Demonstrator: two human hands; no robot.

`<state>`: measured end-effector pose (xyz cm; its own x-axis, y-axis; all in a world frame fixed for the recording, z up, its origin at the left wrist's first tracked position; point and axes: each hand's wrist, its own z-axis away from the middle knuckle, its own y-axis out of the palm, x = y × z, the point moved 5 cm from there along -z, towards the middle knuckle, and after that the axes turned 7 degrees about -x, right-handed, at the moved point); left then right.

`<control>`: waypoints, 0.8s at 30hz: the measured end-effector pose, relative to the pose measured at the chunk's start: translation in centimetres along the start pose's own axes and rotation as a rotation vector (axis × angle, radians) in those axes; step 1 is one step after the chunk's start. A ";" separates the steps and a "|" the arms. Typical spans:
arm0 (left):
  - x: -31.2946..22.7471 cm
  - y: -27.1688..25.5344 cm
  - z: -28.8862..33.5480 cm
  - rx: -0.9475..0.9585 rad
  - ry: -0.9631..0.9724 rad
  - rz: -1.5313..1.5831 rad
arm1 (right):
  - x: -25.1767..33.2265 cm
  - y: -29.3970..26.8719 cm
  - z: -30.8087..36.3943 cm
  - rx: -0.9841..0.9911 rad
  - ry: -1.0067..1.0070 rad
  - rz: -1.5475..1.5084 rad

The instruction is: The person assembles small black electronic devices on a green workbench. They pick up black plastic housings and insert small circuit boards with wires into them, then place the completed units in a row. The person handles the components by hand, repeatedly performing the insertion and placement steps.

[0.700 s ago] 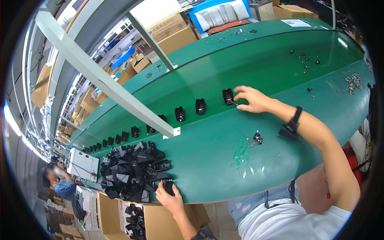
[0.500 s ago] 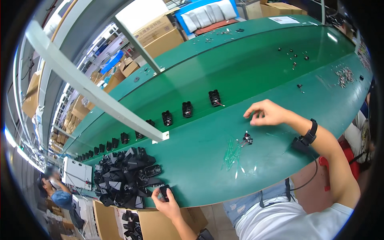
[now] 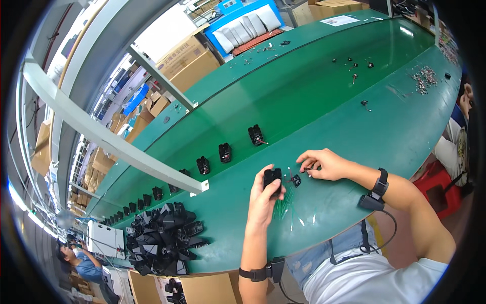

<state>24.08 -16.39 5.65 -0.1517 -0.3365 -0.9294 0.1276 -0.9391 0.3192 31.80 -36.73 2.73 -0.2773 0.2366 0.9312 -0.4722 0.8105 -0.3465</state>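
Left hand (image 3: 260,201) now mid-bench (image 3: 228,225), black housing (image 3: 272,178) clasped; right hand (image 3: 328,164), hold unclear; cartons (image 3: 195,73) beyond.

This is a factory workshop, an assembly line by its look. A long green tabletop (image 3: 228,228) flanks a sunken green lane (image 3: 304,93), where near-identical black housings (image 3: 255,135) sit spaced out in file toward eight o'clock. A heap of black casings (image 3: 159,235) lies between seven and eight, loose small parts (image 3: 424,80) at two. Cardboard cartons (image 3: 190,66) stack up at eleven, tube lights (image 3: 20,200) run near nine, and another person (image 3: 86,266) appears at eight.
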 end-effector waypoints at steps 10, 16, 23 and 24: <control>3.0 3.7 -3.6 0.168 0.143 -0.030 | -1.2 -1.6 0.8 -0.131 0.137 -0.625; 4.0 4.3 -2.8 0.158 0.087 -0.039 | -0.5 -2.1 1.3 -0.215 0.126 -0.528; 4.0 5.0 -2.6 0.087 0.058 -0.139 | 0.1 -2.2 1.8 -0.219 0.124 -0.561; 4.0 5.0 -2.6 0.096 0.072 -0.144 | 0.3 -2.2 1.9 -0.212 0.127 -0.532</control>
<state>26.65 -22.24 3.03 -0.0903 -0.1951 -0.9766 0.0149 -0.9808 0.1946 31.17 -39.42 3.58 0.0600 -0.1803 0.9818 -0.3376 0.9219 0.1900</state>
